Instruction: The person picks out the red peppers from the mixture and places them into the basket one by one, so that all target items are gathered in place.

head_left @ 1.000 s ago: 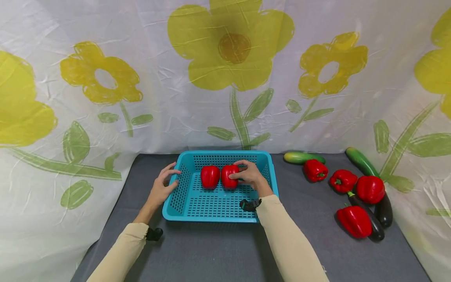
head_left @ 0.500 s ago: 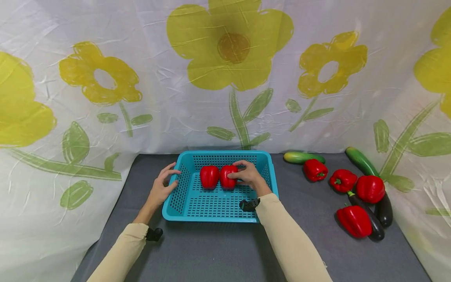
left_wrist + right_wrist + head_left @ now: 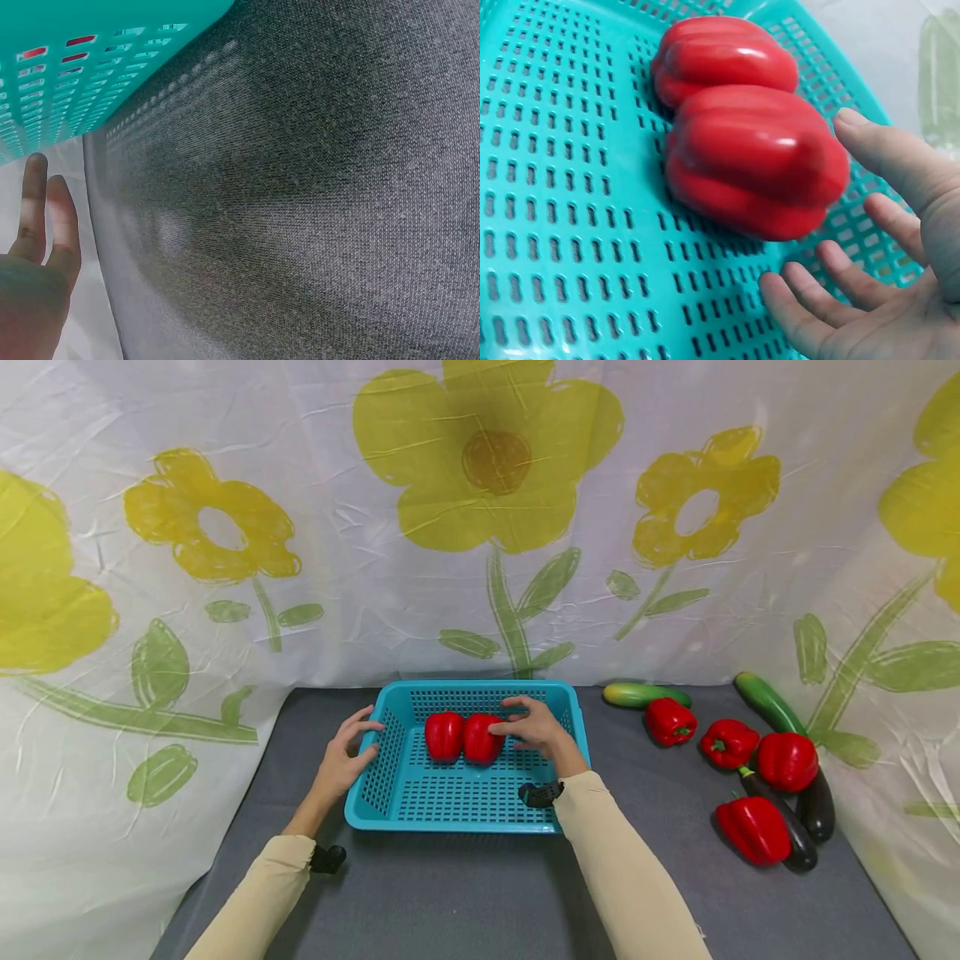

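Two red bell peppers lie side by side in the blue plastic basket (image 3: 450,825), the left pepper (image 3: 444,737) against the right pepper (image 3: 480,740). Just right of them my right hand (image 3: 536,727) is inside the basket with its fingers spread. In the right wrist view the fingers stand apart from the nearer red bell pepper (image 3: 757,161), and nothing is in the palm. My left hand (image 3: 347,752) is at the basket's left wall, fingers loosely bent near the rim. The left wrist view shows two of its fingers (image 3: 66,225) below the basket wall (image 3: 90,67).
On the dark grey table cloth (image 3: 465,893) at right lie several more red bell peppers (image 3: 753,831), two eggplants (image 3: 817,808), a yellow-green cucumber (image 3: 647,695) and a green cucumber (image 3: 771,703). A flowered white sheet (image 3: 337,610) hangs behind the table.
My right hand has let go of the right bell pepper and drawn back slightly to the right. That pepper has shifted a little left, against the other. The left hand has stayed put.
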Available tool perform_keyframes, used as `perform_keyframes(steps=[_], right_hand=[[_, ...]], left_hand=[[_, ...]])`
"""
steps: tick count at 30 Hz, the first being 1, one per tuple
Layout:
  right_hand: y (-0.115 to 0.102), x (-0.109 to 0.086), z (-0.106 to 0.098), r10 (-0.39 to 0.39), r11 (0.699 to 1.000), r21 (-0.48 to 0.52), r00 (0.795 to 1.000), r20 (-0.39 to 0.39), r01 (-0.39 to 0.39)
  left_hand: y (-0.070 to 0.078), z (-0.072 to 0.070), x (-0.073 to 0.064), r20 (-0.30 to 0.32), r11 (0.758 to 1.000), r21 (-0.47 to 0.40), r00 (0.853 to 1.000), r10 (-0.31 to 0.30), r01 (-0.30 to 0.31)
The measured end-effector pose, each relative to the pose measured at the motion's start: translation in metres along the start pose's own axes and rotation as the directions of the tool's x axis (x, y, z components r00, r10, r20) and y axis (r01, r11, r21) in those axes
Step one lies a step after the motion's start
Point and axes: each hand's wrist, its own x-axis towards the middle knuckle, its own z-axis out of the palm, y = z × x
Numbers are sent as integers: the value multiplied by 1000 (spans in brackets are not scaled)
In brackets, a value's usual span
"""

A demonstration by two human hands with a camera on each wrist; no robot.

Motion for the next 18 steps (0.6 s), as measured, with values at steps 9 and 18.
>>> perform_keyframes(steps=[9, 18], right_hand=[[-13, -9, -16, -49, 998, -35, 998, 39, 51], [-33, -28, -29, -124, 991, -38, 988, 95, 128]], left_hand=[[-17, 0, 0, -10, 1000, 8, 1000, 8, -8], [-36, 1, 0, -20, 999, 37, 1000, 15, -15]])
